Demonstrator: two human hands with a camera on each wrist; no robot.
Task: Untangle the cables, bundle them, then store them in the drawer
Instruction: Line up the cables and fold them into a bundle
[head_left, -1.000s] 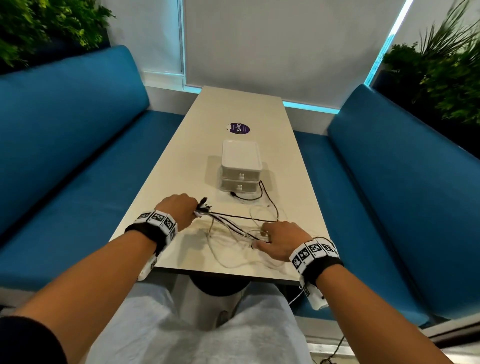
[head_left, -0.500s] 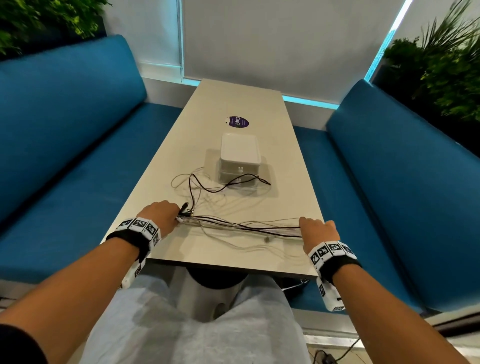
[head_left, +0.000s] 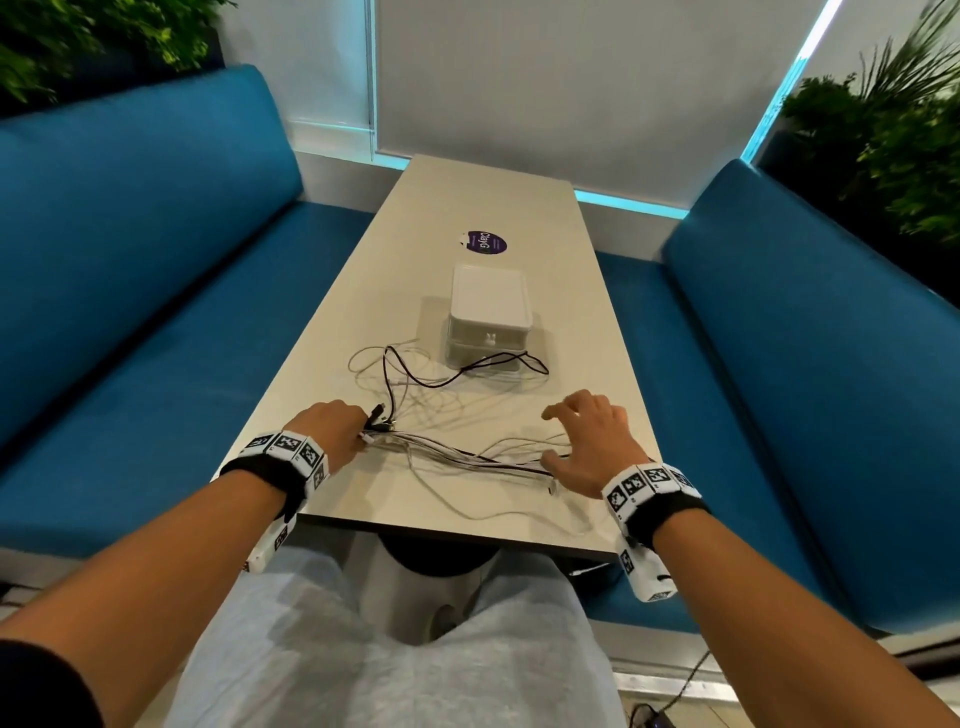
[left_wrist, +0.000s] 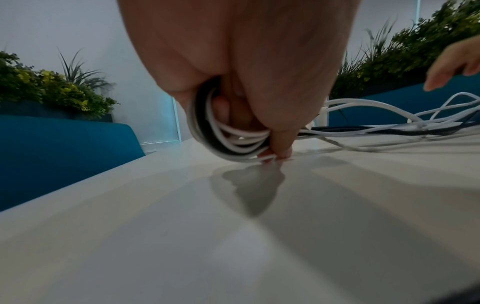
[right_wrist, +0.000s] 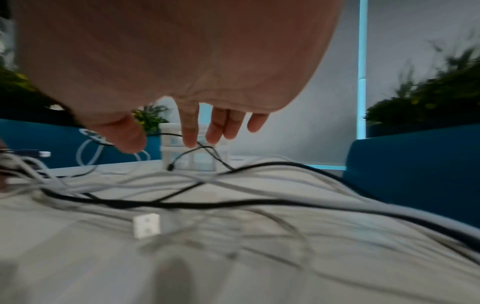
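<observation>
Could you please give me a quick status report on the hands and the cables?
Left hand grips cables at one end. Right hand open above them. Drawer unit shut, black cable draped across its front.

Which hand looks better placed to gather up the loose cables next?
The right hand: it hovers open above the loose cables, holding nothing. The left hand already grips their gathered ends against the table.
</observation>
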